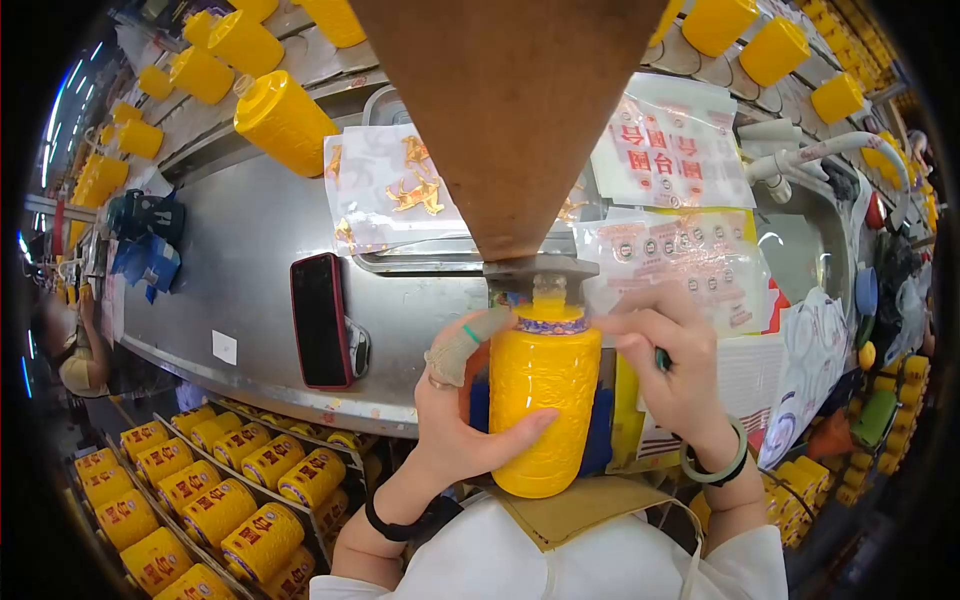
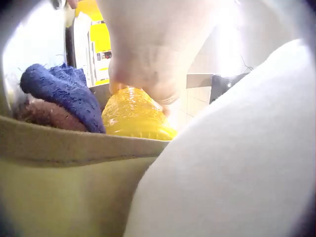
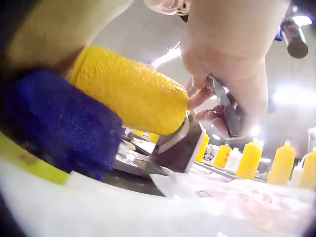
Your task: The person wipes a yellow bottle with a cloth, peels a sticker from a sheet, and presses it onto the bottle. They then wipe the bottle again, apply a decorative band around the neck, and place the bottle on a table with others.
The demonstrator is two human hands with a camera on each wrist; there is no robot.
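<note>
A glossy yellow bottle [image 1: 545, 410] with embossed sides stands tilted against the lap, its clear neck [image 1: 549, 288] pointing away. Round its shoulder runs a purple patterned band [image 1: 552, 326]. My left hand [image 1: 450, 405] grips the bottle from the left, thumb across its front; a finger wears a cloth cover [image 1: 455, 358] with a green band. At the band's right end are the fingertips of my right hand [image 1: 680, 370]. That hand also holds a slim grey tool [image 3: 225, 106] in its curled fingers; its exact kind I cannot tell.
Just beyond the bottle stands a brown post [image 1: 505, 120]. A phone [image 1: 318, 320] lies on the metal table [image 1: 230, 290]. Printed sticker sheets [image 1: 670, 150] lie right, gold stickers [image 1: 415, 195] left. A blue cloth [image 3: 64, 123] sits by the lap. Racked yellow bottles [image 1: 262, 540] stand lower left.
</note>
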